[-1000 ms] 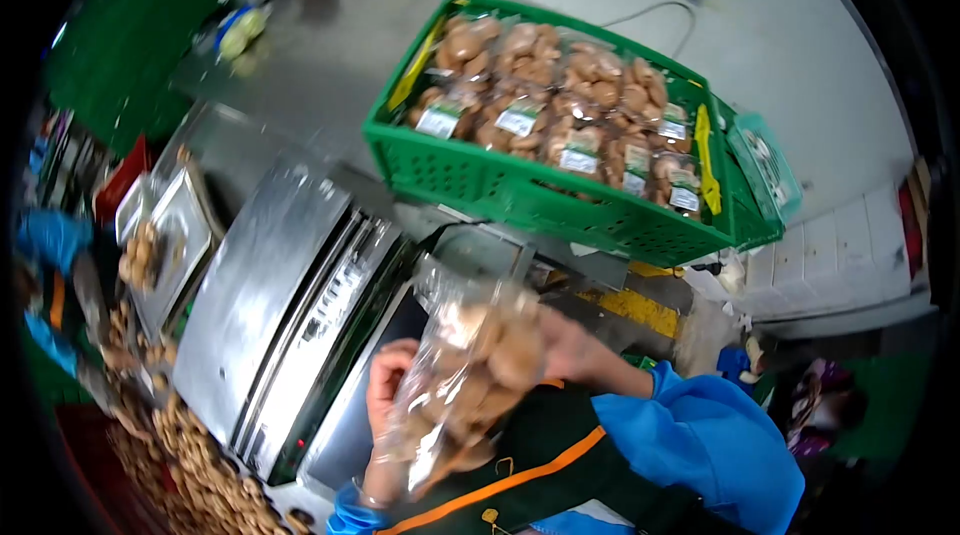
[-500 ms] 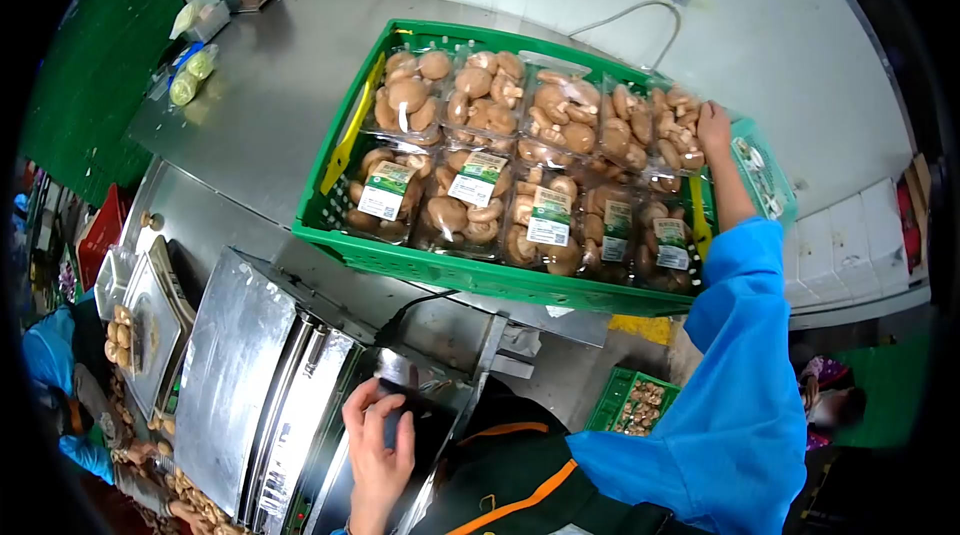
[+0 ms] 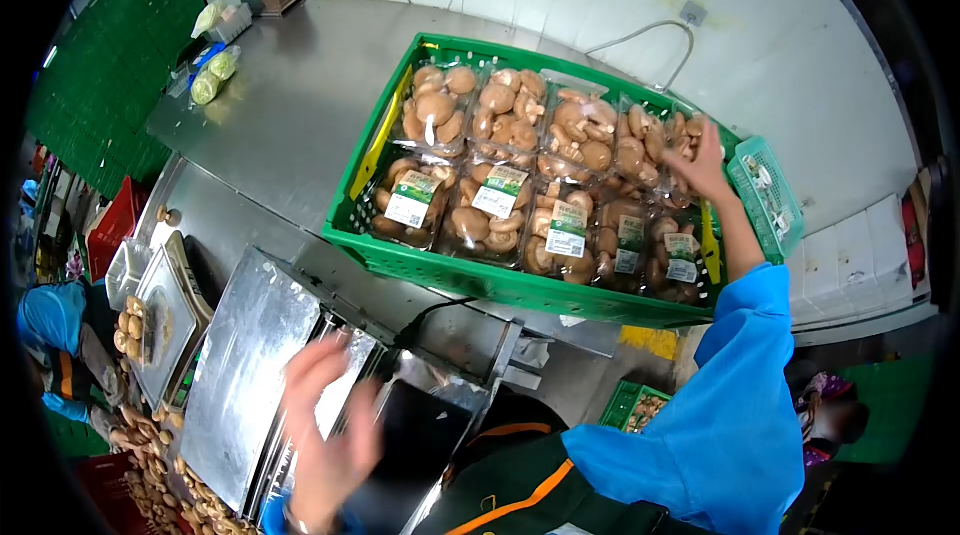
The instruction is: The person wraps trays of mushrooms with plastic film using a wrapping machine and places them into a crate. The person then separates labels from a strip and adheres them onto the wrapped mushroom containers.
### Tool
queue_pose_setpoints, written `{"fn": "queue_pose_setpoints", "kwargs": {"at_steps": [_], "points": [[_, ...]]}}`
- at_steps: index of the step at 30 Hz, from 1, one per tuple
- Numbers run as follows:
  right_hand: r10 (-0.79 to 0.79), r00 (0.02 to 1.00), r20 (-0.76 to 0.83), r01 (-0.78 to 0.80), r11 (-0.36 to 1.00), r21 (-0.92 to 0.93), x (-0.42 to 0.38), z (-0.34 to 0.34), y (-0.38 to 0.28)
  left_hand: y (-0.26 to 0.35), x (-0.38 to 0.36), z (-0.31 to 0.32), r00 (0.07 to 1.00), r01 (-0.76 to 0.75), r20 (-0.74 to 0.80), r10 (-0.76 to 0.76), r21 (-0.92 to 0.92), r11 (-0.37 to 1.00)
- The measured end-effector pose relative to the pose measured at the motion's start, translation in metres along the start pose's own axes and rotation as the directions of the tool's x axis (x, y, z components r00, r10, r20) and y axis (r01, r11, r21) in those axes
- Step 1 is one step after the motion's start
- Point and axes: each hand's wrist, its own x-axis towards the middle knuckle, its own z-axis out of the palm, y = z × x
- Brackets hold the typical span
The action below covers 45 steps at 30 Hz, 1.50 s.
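Note:
A green plastic crate [image 3: 455,273] holds two rows of clear packs of brown mushrooms. Labels show on the front-row packs, such as this mushroom pack [image 3: 566,225]; the back-row packs show none. Over the right end of the back row is my right hand [image 3: 704,170], thumb and fingers apart, overlapping the last mushroom pack [image 3: 680,135]. My left hand [image 3: 335,425], smeared by motion, is raised in front of the metal wrapping machine [image 3: 255,355] with its fingers spread and nothing in them.
Beside the crate stands a teal basket [image 3: 768,197]. A scale [image 3: 165,320] with a mushroom pack sits at the left, near loose mushrooms [image 3: 150,470] and a co-worker in a blue sleeve [image 3: 55,320]. Wrapped cabbages [image 3: 205,85] lie on the steel table [image 3: 300,85]. A smaller green crate [image 3: 622,403] is below.
My left hand has lifted up and left, away from the dark part of the machine. My right hand has shifted from the crate's right end inward over the packs. The view has shifted slightly.

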Motion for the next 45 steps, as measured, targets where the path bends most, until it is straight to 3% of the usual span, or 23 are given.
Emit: {"fn": "queue_pose_setpoints", "kwargs": {"at_steps": [2,5,7,10,12,14,18,21,24,26,27,29,30,31,32,34,36,38,39,41,42,43,45], "points": [[0.020,0.996,0.090,-0.004,0.984,-0.179,-0.011,0.005,-0.008,0.032,0.081,0.053,0.873,-0.350,0.305,0.379,-0.148,0.925],[0.009,1.000,-0.010,-0.009,0.999,0.043,-0.005,-0.002,0.001,0.035,0.142,0.195,0.663,-0.703,0.319,0.678,-0.046,0.709],[0.036,0.992,-0.123,-0.016,0.986,0.164,-0.007,-0.008,0.003,0.030,0.168,0.279,0.574,-0.818,0.443,0.689,0.301,0.489],[0.150,0.958,-0.246,-0.039,0.914,0.403,-0.015,-0.025,-0.006,0.019,0.188,0.371,0.509,-0.861,0.335,0.793,0.204,0.466],[0.091,0.942,-0.324,-0.038,0.985,0.168,-0.021,-0.038,-0.031,0.007,0.198,0.399,0.526,-0.848,0.385,0.758,0.176,0.499],[0.030,0.959,-0.282,-0.081,0.982,-0.172,-0.023,-0.039,-0.045,0.008,0.198,0.395,0.555,-0.828,0.473,0.684,0.234,0.510],[0.236,0.970,0.052,-0.225,0.962,-0.153,-0.002,0.013,-0.034,0.013,0.197,0.388,0.593,-0.793,0.564,0.574,0.289,0.536],[0.165,0.984,0.069,-0.169,0.984,0.058,0.014,0.019,0.006,0.012,0.201,0.383,0.596,-0.790,0.579,0.556,0.296,0.537],[-0.153,0.970,-0.188,0.089,0.946,-0.311,0.004,0.007,0.001,0.005,0.198,0.392,0.613,-0.787,0.472,0.633,0.295,0.542],[-0.241,0.956,-0.168,0.211,0.961,-0.179,0.003,0.033,0.031,0.006,0.196,0.425,0.708,-0.676,0.266,0.654,-0.012,0.737],[-0.282,0.949,-0.142,0.269,0.957,-0.107,0.005,0.043,0.048,0.011,0.192,0.438,0.847,-0.531,-0.059,0.528,-0.056,0.845],[-0.173,0.983,-0.060,0.183,0.921,0.343,0.017,0.056,0.057,0.021,0.198,0.412,0.809,-0.575,0.219,0.545,0.106,0.811],[-0.165,0.986,-0.012,0.159,0.931,0.329,0.028,0.062,0.076,0.026,0.199,0.416,0.840,-0.528,0.263,0.475,0.189,0.828],[-0.164,0.982,0.094,0.089,0.840,0.536,0.029,0.059,0.072,0.023,0.186,0.407,0.776,-0.574,-0.053,0.629,0.355,0.738],[-0.359,0.929,0.087,0.336,0.919,0.206,0.046,0.063,0.106,0.032,0.183,0.347,0.754,-0.643,0.148,0.640,-0.029,0.765],[-0.262,0.924,0.278,0.297,0.951,-0.091,0.076,0.055,0.106,0.032,0.142,0.283,0.765,-0.633,-0.202,0.612,-0.056,0.772],[-0.391,0.914,-0.112,0.390,0.920,-0.033,0.103,0.063,0.056,0.022,0.094,0.200,0.882,-0.460,-0.222,0.415,-0.217,0.861],[-0.352,0.932,-0.090,0.347,0.788,0.509,0.064,0.026,-0.128,0.024,0.040,0.088,0.943,-0.283,-0.250,0.221,-0.247,0.927],[-0.386,0.884,0.262,-0.032,0.510,0.860,0.051,0.019,-0.204,0.026,0.015,0.040,0.904,-0.275,-0.388,0.178,-0.212,0.938],[-0.680,0.674,0.290,0.066,0.446,0.892,-0.011,-0.004,-0.370,0.055,-0.046,-0.075,0.918,-0.195,-0.362,0.163,-0.052,0.980],[-0.862,0.456,0.222,0.210,0.346,0.914,-0.026,0.013,-0.427,0.074,-0.086,-0.057,0.823,0.354,-0.567,0.026,0.549,0.757],[-0.901,0.323,0.290,0.256,0.378,0.890,-0.052,0.010,-0.489,0.092,-0.127,-0.038,0.671,0.739,-0.733,-0.113,0.674,0.017],[-0.889,0.212,0.405,-0.058,0.402,0.914,-0.100,0.055,-0.601,0.162,-0.146,-0.075,0.230,0.973,-0.935,-0.269,0.225,0.051]]}}
